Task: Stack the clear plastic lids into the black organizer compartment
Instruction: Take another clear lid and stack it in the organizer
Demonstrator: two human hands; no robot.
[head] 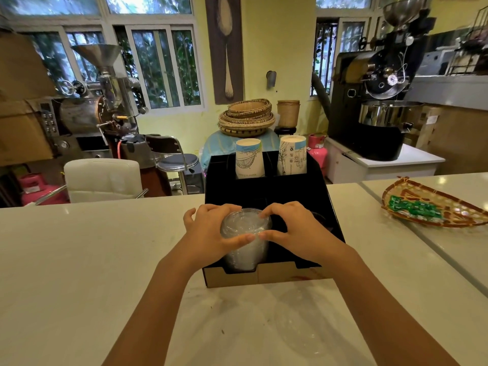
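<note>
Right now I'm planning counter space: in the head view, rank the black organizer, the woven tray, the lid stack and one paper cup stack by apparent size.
1. black organizer
2. woven tray, though it is cut off at the frame edge
3. lid stack and left paper cup stack: look alike, and hands cover the lids, so unranked

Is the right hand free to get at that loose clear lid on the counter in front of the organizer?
Probably not yet: the right hand and left hand both grip the lid stack in the organizer. Otherwise, the path to the loose lid looks clear.
</note>
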